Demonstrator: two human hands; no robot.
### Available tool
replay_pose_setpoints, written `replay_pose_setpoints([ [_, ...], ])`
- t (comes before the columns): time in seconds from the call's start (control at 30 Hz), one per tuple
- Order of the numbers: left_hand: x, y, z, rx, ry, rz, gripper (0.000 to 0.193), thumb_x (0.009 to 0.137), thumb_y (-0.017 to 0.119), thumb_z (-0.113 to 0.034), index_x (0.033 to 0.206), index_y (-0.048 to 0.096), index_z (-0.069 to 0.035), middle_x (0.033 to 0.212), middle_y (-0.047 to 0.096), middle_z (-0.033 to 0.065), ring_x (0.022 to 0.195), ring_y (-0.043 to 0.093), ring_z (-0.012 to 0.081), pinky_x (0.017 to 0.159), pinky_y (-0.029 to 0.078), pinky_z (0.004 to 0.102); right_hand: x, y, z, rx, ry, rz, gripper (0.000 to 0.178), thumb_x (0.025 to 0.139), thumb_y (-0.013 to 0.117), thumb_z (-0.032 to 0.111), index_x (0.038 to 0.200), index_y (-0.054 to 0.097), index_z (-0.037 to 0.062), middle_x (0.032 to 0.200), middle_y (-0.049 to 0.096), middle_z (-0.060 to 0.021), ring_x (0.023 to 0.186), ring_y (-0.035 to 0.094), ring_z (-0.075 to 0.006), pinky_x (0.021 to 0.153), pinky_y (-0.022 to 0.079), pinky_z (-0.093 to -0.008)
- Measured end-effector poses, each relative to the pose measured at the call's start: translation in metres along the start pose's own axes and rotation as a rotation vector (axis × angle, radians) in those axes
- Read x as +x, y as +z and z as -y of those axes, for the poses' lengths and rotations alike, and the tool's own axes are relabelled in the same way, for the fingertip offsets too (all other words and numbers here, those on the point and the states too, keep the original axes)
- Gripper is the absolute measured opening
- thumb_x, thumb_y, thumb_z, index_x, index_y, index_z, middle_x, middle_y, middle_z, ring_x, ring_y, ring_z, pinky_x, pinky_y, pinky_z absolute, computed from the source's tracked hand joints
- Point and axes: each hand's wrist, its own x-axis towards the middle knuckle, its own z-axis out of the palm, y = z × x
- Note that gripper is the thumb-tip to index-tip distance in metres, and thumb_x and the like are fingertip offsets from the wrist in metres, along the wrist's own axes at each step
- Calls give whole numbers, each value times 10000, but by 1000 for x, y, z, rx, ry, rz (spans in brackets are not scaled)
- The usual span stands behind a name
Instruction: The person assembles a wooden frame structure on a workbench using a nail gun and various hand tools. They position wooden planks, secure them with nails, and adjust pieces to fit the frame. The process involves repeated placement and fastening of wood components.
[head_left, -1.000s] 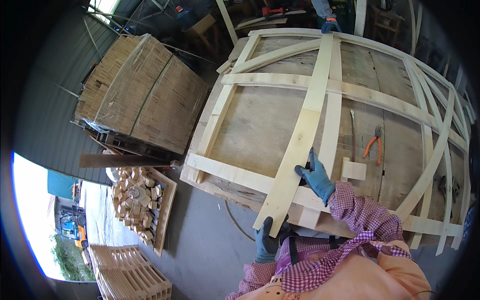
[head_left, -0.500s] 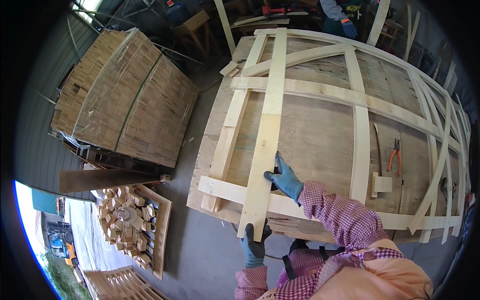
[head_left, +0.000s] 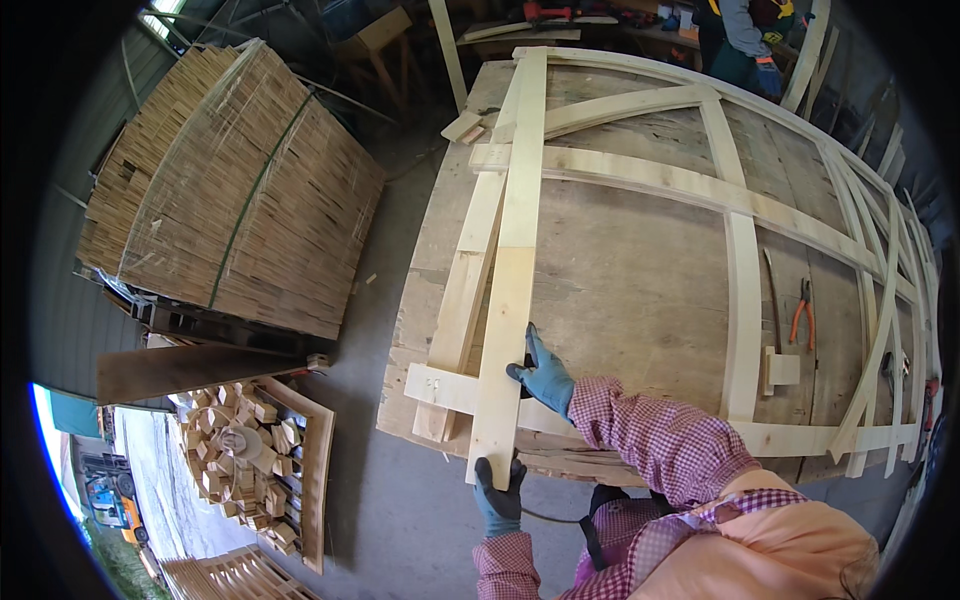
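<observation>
A long pale wooden board [head_left: 512,290] lies lengthwise across the left part of a timber frame [head_left: 640,176], its far end at the frame's far rail. Gloved in blue-grey and black, my left hand [head_left: 498,490] is closed around the board's near end, beyond the table's edge. Higher up, my right hand [head_left: 546,378] grips the board's right edge, thumb and fingers around it. Just left of the board runs the frame's left upright [head_left: 462,310], at a slight angle to it. Beneath the board passes the near rail [head_left: 445,386].
The frame rests on a plywood table [head_left: 630,290] with orange-handled pliers [head_left: 803,315] and a small wood block [head_left: 783,370]. Left stand a wrapped stack of wood [head_left: 240,190] and a pallet of offcuts [head_left: 318,480]. Another person's gloved hand [head_left: 768,76] shows beyond the table.
Both hands have shifted the board left, closer to the frame's left upright, and its far end now overlaps that upright's top. The view has shifted slightly.
</observation>
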Motion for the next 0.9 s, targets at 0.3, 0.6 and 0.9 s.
replay_pose_setpoints([
  [0.3,72,-51,-48,353,191,-403,545,848,554,-535,1132,524,-71,840,607,67,636,580,147,499,485,262,39,52,28,422,272,194,865,799,632,46,1460,82,133,788,599,-105,577,601,-167,463,519,-292],
  [0.6,102,-81,-24,289,202,-365,531,869,510,-546,1189,467,-124,1014,575,55,800,582,174,525,499,274,74,90,-15,197,379,16,451,721,730,89,1118,525,29,882,636,-86,665,603,-160,550,518,-279],
  [0.9,103,-79,-19,215,215,-416,574,850,519,-563,1186,447,-103,940,577,82,706,608,208,469,524,299,65,96,-24,281,303,15,441,738,704,101,1115,509,-20,961,637,-111,846,603,-185,776,484,-291],
])
